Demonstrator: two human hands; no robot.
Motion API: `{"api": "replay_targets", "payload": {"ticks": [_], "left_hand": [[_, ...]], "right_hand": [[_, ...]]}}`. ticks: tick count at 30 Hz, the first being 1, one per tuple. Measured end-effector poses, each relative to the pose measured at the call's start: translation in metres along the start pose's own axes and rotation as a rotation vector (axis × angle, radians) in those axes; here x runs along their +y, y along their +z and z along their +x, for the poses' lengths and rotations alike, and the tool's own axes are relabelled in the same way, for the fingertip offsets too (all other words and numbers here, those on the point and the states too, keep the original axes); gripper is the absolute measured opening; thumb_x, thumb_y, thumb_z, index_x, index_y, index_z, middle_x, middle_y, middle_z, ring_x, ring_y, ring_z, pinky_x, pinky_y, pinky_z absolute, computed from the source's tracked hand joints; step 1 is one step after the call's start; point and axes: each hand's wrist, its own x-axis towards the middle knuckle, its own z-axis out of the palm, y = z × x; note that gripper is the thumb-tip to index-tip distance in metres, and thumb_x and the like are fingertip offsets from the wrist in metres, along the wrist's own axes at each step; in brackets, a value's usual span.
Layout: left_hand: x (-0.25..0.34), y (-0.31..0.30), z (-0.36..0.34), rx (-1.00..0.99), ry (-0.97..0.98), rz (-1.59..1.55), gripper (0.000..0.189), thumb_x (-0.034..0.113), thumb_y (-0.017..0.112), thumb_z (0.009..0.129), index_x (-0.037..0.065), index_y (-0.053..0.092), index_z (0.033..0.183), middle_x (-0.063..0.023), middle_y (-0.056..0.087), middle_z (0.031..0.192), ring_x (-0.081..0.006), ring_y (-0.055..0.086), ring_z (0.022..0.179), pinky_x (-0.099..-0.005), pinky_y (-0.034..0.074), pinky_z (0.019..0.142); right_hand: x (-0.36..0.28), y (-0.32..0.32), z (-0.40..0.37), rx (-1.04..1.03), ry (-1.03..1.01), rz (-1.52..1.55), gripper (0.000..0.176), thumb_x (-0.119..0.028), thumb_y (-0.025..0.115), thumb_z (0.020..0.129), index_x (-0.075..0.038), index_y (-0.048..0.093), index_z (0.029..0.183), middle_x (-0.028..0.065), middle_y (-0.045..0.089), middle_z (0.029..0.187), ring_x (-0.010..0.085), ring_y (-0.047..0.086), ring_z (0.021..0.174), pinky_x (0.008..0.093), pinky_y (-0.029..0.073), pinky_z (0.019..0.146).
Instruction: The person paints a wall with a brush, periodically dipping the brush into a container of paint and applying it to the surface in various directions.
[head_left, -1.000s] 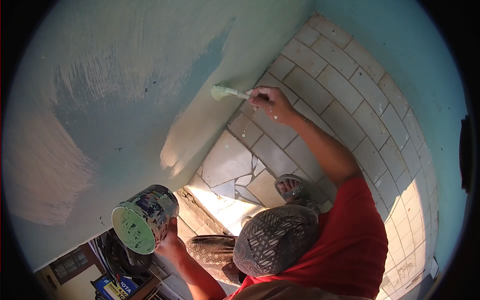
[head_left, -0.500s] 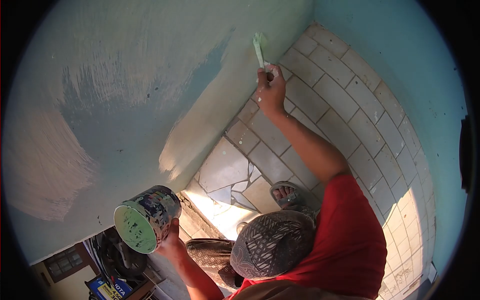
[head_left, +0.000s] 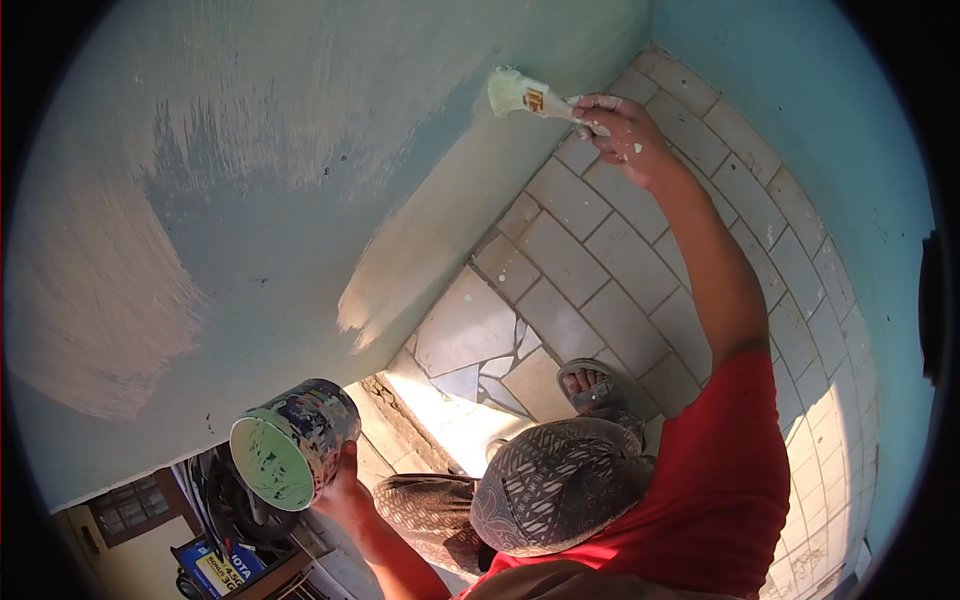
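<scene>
My right hand (head_left: 625, 138) grips a paintbrush (head_left: 530, 98) by its handle, fingers closed round it. The bristles, coated in pale green paint, touch the wall (head_left: 270, 250) near its lower edge. My left hand (head_left: 345, 492) holds a paint-smeared bucket (head_left: 325, 418) from beneath and the side. The bucket is tilted with its mouth facing me, and light green paint coats its inside. Pale brushed patches show on the blue-green wall, with bluer streaks between them. White paint spots dot my right hand.
Pale floor tiles (head_left: 560, 250) with paint drips run along the wall's foot. A second blue wall (head_left: 800, 130) stands at the right. My sandalled foot (head_left: 588, 388) rests on the tiles. A blue-and-yellow sign (head_left: 225, 568) is at the lower left.
My right hand has moved to the right and turned, so the brush now lies more sideways, its bristles slightly further left on the wall. The left hand keeps the bucket nearly still.
</scene>
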Motion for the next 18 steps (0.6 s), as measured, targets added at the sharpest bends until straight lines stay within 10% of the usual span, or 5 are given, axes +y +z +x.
{"api": "replay_targets", "payload": {"ticks": [8, 18], "left_hand": [[-0.013, -0.003, 0.001, -0.017, -0.014, -0.067, 0.086, -0.011, 0.081, 0.066, -0.006, 0.046, 0.145, -0.0193, 0.058, 0.139, -0.0331, 0.059, 0.123, -0.0467, 0.048, 0.110], [-0.008, -0.002, 0.000, -0.024, 0.013, -0.002, 0.087, -0.008, 0.084, 0.067, -0.006, 0.046, 0.146, -0.0194, 0.056, 0.142, -0.0319, 0.056, 0.127, -0.0458, 0.046, 0.111]], "right_hand": [[-0.052, -0.107, 0.106, 0.672, -0.420, -0.016, 0.024, -0.016, 0.066, 0.097, -0.002, 0.064, 0.116, 0.0037, 0.064, 0.085, 0.0070, 0.048, 0.061, 0.0249, 0.036, 0.051], [0.159, 0.277, -0.115, 0.001, -0.311, -0.085, 0.029, -0.012, 0.056, 0.102, 0.002, 0.040, 0.122, 0.0180, 0.055, 0.074, 0.0258, 0.054, 0.062, 0.0444, 0.043, 0.062]]}}
